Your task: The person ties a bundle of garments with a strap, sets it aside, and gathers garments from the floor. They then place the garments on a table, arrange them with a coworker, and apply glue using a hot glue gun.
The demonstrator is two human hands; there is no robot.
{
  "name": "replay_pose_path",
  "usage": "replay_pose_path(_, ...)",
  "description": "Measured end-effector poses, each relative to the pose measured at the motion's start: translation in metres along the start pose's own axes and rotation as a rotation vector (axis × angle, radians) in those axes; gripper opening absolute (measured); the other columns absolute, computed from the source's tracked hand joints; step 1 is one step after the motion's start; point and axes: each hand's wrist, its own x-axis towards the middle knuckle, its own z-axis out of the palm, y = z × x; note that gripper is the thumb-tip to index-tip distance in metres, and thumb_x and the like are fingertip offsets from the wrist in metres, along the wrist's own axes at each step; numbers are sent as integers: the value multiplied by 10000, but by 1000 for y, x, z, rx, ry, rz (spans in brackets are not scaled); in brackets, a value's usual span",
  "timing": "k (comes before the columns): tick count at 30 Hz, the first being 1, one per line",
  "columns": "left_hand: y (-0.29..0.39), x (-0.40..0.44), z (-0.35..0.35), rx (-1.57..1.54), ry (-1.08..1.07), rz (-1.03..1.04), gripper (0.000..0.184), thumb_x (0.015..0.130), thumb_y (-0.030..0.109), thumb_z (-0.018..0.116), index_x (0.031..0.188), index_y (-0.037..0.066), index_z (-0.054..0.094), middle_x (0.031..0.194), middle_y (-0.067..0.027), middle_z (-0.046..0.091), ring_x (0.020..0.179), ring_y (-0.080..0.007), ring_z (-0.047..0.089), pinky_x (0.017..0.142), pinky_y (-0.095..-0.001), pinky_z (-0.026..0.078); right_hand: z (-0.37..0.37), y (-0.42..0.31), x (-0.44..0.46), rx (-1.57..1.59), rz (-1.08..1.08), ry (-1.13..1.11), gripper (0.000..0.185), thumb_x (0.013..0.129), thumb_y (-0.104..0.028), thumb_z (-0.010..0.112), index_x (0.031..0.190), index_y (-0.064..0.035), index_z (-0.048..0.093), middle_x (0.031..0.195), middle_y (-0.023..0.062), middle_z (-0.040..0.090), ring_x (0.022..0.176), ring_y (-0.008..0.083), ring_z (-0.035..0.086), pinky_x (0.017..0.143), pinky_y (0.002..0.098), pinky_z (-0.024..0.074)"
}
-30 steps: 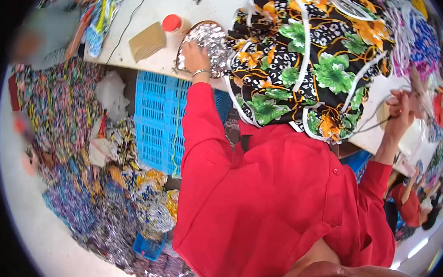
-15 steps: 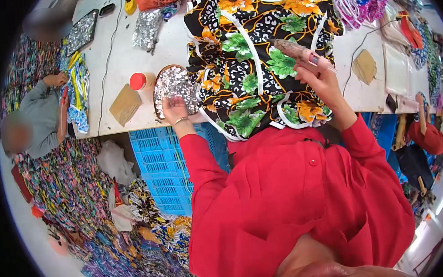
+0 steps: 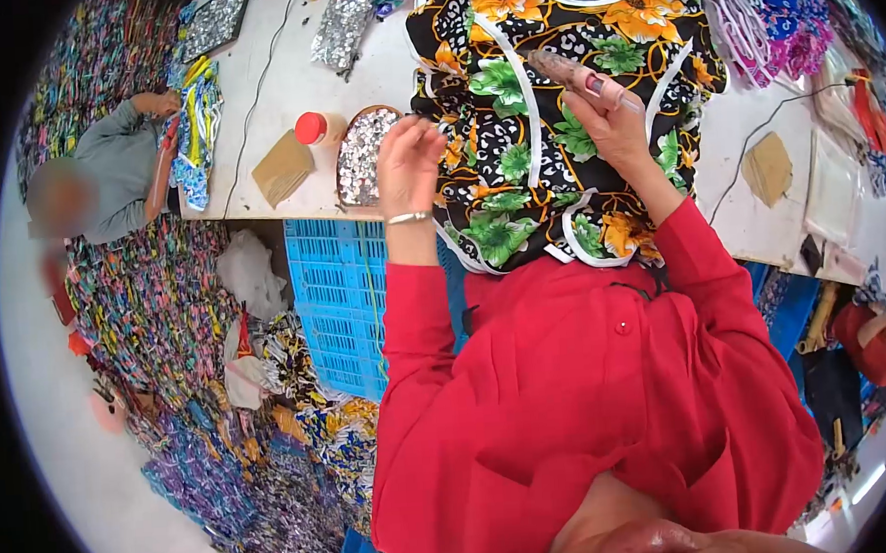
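A black garment (image 3: pixel 517 162) printed with orange and green flowers and edged in white binding lies spread on the table before me. My right hand (image 3: pixel 616 127) is wrapped round a pinkish tube-shaped tool (image 3: pixel 562 70) with a dark, dirty tip, held over the upper middle of the cloth. My left hand (image 3: pixel 410 168) hovers at the garment's left edge, fingers curled together; whatever they pinch is too small to see. Just left of it stands a brown-rimmed dish of silvery flat pieces (image 3: pixel 360 171), its right side partly hidden by the hand.
Left of the dish are a red-lidded jar (image 3: pixel 311 129) and a brown cardboard square (image 3: pixel 283 169). Another cardboard square (image 3: pixel 766 169) lies at right, near a cord. A blue crate (image 3: pixel 334 302) stands below the table edge. A co-worker in a grey sleeve (image 3: pixel 120 143) handles blue-yellow cloth at left.
My left hand has lifted out of the dish and moved right to the garment's edge. My right hand still holds the tool over the cloth. The whole view has shifted slightly.
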Motion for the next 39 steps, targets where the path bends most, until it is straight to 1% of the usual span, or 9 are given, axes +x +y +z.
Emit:
replay_pose_path(2,-8,1,27,165,-104,-21,117,854,51,550,955,-8,545,861,-97,593,769,-184,607,717,-321,541,3,6,3,-20,-48,45,189,747,-149,713,738,-34,563,600,-9,487,538,97,406,521,224,387)
replay_pose_path(11,-31,30,78,416,-144,-8,123,837,57,583,929,-19,554,760,-79,597,658,-154,614,576,-268,547,8,-6,6,-118,22,88,230,750,-224,712,764,-39,577,618,66,560,540,169,523,555,267,444)
replay_pose_path(14,-35,40,79,649,-148,79,131,824,86,611,895,-16,569,678,-46,587,536,-106,568,471,-220,494,7,-4,7,-147,38,39,164,783,-102,678,897,0,617,739,-1,611,653,49,515,629,204,445)
replay_pose_path(15,-35,43,79,650,-147,77,131,824,86,611,895,-16,569,678,-46,587,536,-106,568,471,-220,494,7,-4,7,-146,41,39,164,783,-102,678,897,0,617,739,-1,611,653,49,515,629,204,445)
replay_pose_path(18,-35,48,83,864,-167,167,126,810,108,638,855,1,588,685,-23,588,542,-65,533,448,-182,444,8,-7,9,-175,-37,98,237,752,-244,708,790,-39,595,679,85,613,577,217,574,567,290,465)
replay_pose_path(23,-41,50,93,1068,-75,272,132,783,117,660,812,-3,613,659,-13,583,510,-53,514,424,-174,417,8,-7,9,-145,16,83,236,754,-249,704,794,-42,599,681,83,614,582,217,581,566,293,466)
replay_pose_path(26,-42,52,93,1107,-92,299,147,765,128,677,804,-6,629,667,-13,593,509,-51,520,411,-177,415,8,-4,8,-134,34,53,201,774,-116,691,904,20,619,700,-7,617,621,46,529,596,195,448)
replay_pose_path(35,-45,61,89,1164,-98,265,152,758,136,686,791,-3,633,665,-18,602,507,-57,533,409,-180,419,5,-3,6,-166,103,47,181,779,-105,684,894,19,619,721,-9,607,629,32,514,590,188,437)
replay_pose_path(39,-51,66,87,1222,-54,309,128,730,112,681,717,-4,630,587,-16,595,482,-70,534,417,-190,412,4,-5,4,-140,87,74,185,781,-114,684,889,19,612,727,-21,588,634,27,506,587,186,433)
